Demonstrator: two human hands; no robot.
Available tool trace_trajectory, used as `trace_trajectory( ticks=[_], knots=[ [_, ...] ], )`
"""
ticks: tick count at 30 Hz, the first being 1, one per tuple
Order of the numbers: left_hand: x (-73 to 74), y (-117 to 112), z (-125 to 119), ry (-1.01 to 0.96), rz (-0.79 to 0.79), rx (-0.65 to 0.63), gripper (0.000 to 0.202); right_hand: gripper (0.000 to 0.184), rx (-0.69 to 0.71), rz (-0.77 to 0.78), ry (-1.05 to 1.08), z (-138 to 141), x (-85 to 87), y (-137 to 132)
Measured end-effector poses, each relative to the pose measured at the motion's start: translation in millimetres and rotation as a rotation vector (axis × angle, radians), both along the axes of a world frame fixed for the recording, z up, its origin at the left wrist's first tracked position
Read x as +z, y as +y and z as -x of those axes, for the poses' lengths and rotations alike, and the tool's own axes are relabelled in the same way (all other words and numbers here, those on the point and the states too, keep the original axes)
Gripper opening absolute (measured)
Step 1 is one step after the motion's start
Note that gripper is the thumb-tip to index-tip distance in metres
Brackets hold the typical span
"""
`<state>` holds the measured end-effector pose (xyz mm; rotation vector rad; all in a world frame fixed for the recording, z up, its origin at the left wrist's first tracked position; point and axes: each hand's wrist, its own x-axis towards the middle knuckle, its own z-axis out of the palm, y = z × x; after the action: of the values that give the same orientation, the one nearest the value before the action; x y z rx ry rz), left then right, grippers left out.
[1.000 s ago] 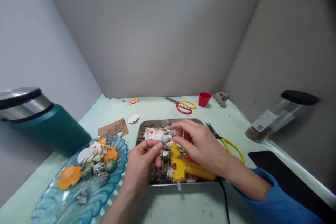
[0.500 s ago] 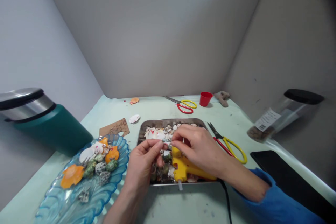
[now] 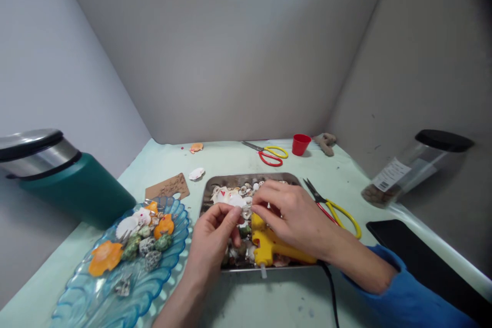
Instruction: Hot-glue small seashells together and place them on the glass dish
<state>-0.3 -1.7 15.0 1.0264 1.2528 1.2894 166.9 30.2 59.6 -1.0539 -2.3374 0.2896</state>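
My left hand [image 3: 216, 228] is closed in a pinch over the metal tray [image 3: 210, 180]. A small white shell [image 3: 237, 201] shows at its thumb and forefinger, seemingly held there. My right hand [image 3: 282, 212] is closed too, fingertips together a short way to the right. Anything in that pinch is too small or hidden to tell. Under the right hand a yellow glue gun [image 3: 265, 248] lies across the tray, its clear glue stick poking out at the front. Many small shells [image 3: 246, 189] fill the tray, partly covered by both hands.
On the left, a blue scalloped plate [image 3: 149, 292] holds shells, beside a green bottle [image 3: 82, 184] and brown card [image 3: 169, 187]. Scissors [image 3: 334, 210] lie right of the tray; another pair [image 3: 271, 152], a red cup [image 3: 300, 144], and a jar [image 3: 415, 169] stand farther out. A black phone-like slab [image 3: 423, 261] lies right.
My two hands have moved slightly apart. The white shell at my left fingertips now shows its broad face. Everything else looks the same.
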Motion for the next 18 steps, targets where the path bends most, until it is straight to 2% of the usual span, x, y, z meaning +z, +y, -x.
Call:
trace_trajectory(
  ticks=[5, 11, 18],
  knots=[
    [0.3, 1.2, 0.4, -0.042, 0.033, -0.008, 0.028, 0.016, -0.003, 0.008, 0.008, 0.5, 0.4, -0.4],
    [-4.2, 1.1, 2.7, -0.062, 0.062, -0.178, 0.035, 0.015, -0.002, 0.029, 0.016, 1.6, -2.0, -1.0],
    [-2.7, 1.0, 2.1, -0.098, 0.057, -0.164, 0.029, 0.015, 0.011, 0.038, 0.022, 4.8, 1.0, -2.3]
  ],
)
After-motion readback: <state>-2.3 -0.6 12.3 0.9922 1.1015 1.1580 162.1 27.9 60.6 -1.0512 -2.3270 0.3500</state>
